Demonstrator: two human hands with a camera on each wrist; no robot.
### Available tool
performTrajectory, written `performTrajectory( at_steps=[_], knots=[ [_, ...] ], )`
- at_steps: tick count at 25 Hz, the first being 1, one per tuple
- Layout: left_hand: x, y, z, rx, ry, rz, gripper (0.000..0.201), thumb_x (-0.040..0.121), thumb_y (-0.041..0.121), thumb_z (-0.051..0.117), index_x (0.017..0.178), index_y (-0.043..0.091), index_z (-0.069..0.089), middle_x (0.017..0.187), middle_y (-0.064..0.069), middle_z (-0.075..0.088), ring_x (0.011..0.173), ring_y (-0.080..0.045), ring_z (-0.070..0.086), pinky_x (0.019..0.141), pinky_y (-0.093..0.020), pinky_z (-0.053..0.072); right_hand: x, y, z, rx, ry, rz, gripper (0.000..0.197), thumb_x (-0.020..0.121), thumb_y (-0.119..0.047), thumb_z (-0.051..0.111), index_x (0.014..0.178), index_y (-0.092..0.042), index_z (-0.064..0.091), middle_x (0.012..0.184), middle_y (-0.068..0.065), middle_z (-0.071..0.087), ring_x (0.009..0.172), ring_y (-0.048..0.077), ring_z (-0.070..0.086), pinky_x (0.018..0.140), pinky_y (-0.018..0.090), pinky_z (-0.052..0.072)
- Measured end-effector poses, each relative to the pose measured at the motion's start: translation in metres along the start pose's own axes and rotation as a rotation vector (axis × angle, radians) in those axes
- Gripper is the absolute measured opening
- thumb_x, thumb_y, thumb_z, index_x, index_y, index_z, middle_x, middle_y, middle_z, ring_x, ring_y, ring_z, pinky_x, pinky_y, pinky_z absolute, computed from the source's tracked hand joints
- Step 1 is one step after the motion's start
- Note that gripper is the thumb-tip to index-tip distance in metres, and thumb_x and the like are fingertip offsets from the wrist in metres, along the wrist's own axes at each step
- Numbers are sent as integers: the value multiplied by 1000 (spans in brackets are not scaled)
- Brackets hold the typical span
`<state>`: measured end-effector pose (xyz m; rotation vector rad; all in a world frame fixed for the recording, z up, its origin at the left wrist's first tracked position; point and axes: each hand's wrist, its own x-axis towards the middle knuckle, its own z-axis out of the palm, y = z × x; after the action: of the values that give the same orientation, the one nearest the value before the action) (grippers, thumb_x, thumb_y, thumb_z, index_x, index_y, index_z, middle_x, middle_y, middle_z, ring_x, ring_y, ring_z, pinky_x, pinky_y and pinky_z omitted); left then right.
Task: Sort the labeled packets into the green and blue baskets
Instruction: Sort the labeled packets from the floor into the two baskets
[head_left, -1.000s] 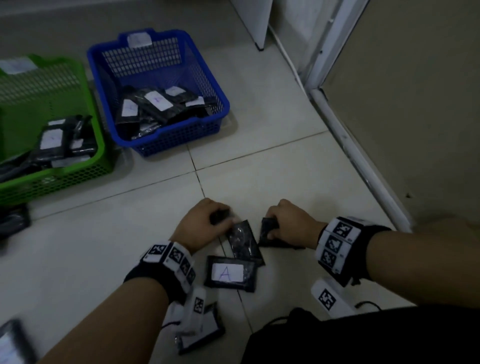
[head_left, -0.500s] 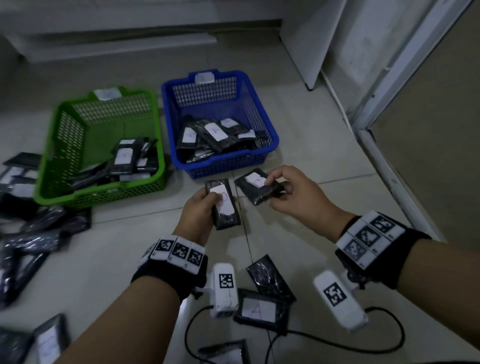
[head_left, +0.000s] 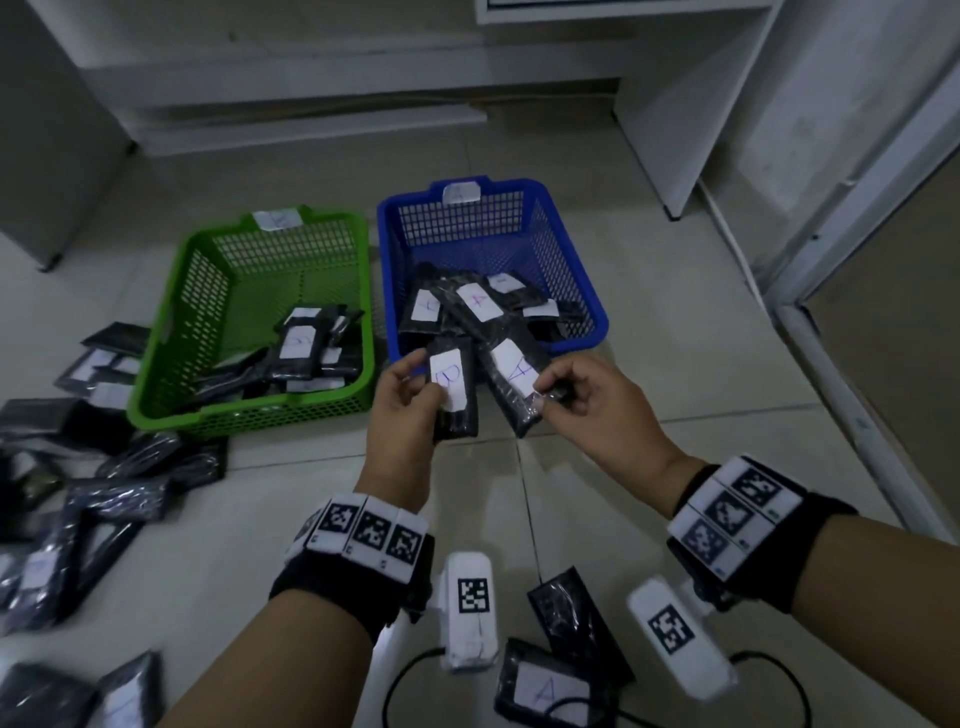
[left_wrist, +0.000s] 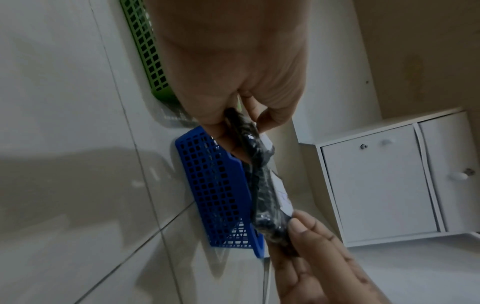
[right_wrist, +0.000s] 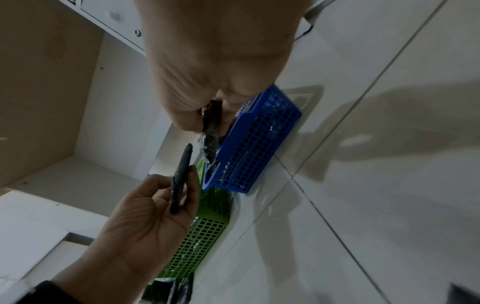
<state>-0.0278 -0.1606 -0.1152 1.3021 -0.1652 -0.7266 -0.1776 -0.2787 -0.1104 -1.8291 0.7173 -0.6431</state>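
In the head view my left hand (head_left: 423, 387) pinches a black packet labelled B (head_left: 454, 387), held upright in front of the blue basket (head_left: 597, 317). My right hand (head_left: 550, 397) pinches the lower end of a black packet labelled A (head_left: 517, 382), tilted beside it. The green basket (head_left: 156, 374) stands left of the blue one; both hold several packets. The left wrist view shows the left hand's packet (left_wrist: 242, 125) edge-on. In the right wrist view the right hand grips its packet (right_wrist: 211, 127) above the blue basket (right_wrist: 259, 144).
Many loose black packets (head_left: 114, 493) lie on the tile floor at the left. Two more lie near my wrists, one labelled A (head_left: 545, 688). White cabinets (head_left: 691, 104) stand behind the baskets, a door frame (head_left: 831, 338) runs on the right, and a black cable (head_left: 779, 670) trails below.
Both hands picked packets off the floor and raised them towards the baskets. The labels now face up, and the packets are closer to the blue basket's front.
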Motion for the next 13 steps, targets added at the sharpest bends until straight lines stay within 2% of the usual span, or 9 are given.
performTrajectory(
  at_steps=[2,5,8,9,11,13],
  knots=[
    [9,11,-10,0,51,64,41,89,-6,48,125,13,48,92,-5,64,82,-19,61,76,-40,52,17,-6,15,18,-9,-40,21,76,-5,70,81,-24,62,96,5,60,92,24,64,87,40,54],
    [34,26,-35,120,205,203,33,87,-3,54,115,14,54,103,-10,64,91,-22,62,72,-31,54,47,-14,44,38,-36,-50,24,77,-11,68,83,-33,61,103,5,62,96,20,64,92,41,53],
    [66,47,-68,395,347,264,31,86,9,59,116,17,59,113,-8,65,100,-24,63,84,-35,53,77,-19,70,-30,-53,-61,26,78,-13,66,91,-36,61,112,5,58,103,18,62,96,40,51],
    [74,55,-77,565,347,265,36,86,14,60,121,19,58,116,-6,64,102,-23,62,86,-34,52,86,-20,76,-83,-39,-67,25,80,-12,66,95,-32,63,114,5,57,105,17,60,99,35,49],
    [88,65,-91,977,265,286,45,87,16,61,131,18,53,128,-8,57,113,-25,57,93,-35,48,101,-21,85,-212,3,-41,23,84,-11,65,104,-22,65,118,8,54,104,16,57,95,17,41],
    [95,70,-102,1267,161,289,51,89,15,59,138,15,47,151,-13,32,134,-28,40,107,-37,38,112,-21,91,-323,17,13,26,87,-13,64,112,-18,65,124,11,48,108,20,55,87,6,31]
  ],
)
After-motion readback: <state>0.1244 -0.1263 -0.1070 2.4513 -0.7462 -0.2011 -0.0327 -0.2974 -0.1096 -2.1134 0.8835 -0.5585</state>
